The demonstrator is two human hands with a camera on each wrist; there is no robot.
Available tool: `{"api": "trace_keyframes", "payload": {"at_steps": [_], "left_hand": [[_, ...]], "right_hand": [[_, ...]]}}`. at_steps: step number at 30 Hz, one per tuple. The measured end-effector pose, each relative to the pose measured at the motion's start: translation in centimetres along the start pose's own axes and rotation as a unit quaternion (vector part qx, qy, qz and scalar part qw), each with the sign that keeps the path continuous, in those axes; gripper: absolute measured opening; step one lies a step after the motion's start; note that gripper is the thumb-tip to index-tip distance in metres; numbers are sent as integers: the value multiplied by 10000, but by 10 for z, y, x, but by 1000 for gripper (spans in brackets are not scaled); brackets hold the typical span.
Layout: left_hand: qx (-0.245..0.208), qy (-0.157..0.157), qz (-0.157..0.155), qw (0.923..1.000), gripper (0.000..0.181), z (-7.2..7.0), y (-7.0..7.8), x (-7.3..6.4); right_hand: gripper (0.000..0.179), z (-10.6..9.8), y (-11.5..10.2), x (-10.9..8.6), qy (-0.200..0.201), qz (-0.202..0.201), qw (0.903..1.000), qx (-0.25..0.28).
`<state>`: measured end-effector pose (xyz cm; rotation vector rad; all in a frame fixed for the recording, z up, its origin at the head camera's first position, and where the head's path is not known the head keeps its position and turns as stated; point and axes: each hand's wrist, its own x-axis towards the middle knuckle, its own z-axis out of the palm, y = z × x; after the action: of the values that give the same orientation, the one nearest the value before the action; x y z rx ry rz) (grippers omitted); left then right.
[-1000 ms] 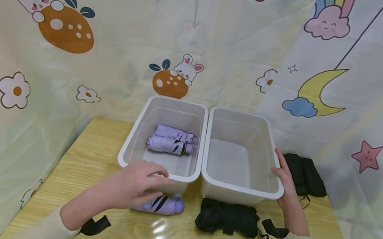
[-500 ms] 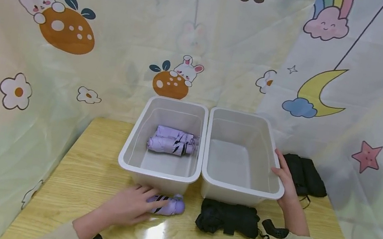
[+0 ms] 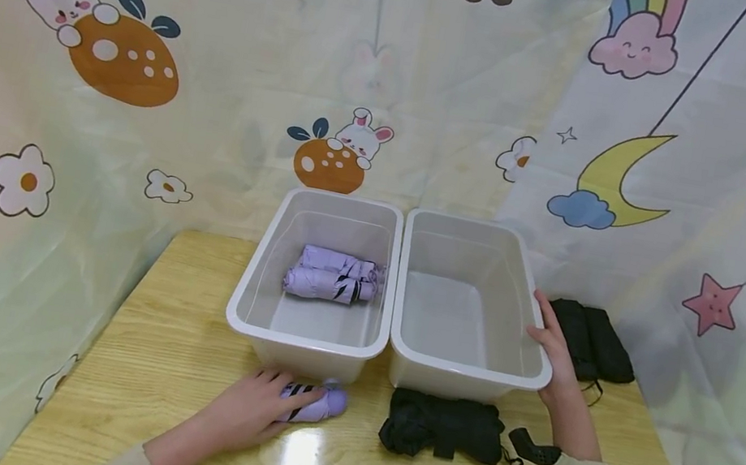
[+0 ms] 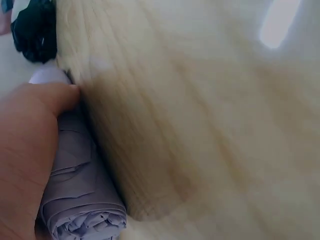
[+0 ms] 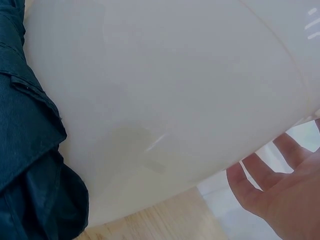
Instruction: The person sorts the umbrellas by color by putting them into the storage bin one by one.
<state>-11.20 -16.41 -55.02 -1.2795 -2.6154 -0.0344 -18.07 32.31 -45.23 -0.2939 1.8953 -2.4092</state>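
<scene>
In the head view my left hand grips a folded purple umbrella lying on the table before the left bin. Its rolled cloth end shows in the left wrist view, with the thumb across the cloth. My right hand holds the right rim of the right grey-white bin, thumb over the edge and fingers along the outer wall. Two purple umbrellas lie side by side inside the left bin. The right bin contains nothing.
A folded black umbrella with a wrist loop lies in front of the right bin. More black folded umbrellas lie beyond my right hand. The bins stand side by side on the wooden table, close to a printed curtain.
My left hand has come down from above the left bin's front edge onto the purple umbrella and taken hold of it. The umbrella has shifted slightly left. My right hand has stayed put.
</scene>
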Motion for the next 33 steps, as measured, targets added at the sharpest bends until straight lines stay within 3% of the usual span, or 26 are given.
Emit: {"api": "trace_keyframes", "payload": {"at_steps": [6,14,20,26,33], "left_hand": [[-409,-384,-624,9965,73,-7,-12,-33],[-599,-106,-1517,9865,75,-15,-30,-76],[-779,-48,-2030,9761,74,-24,-49,-97],[-938,-186,-2525,9629,74,-27,-75,-106],[-1305,-64,-3118,9411,75,-23,-120,-94]], "right_hand": [[59,-1,3,1,-59,-73,9999,102],[60,0,3,1,-85,-125,9995,288],[60,0,5,2,-114,-91,9995,283],[59,1,6,3,-185,-141,9989,410],[58,0,6,3,-155,-236,9987,434]]}}
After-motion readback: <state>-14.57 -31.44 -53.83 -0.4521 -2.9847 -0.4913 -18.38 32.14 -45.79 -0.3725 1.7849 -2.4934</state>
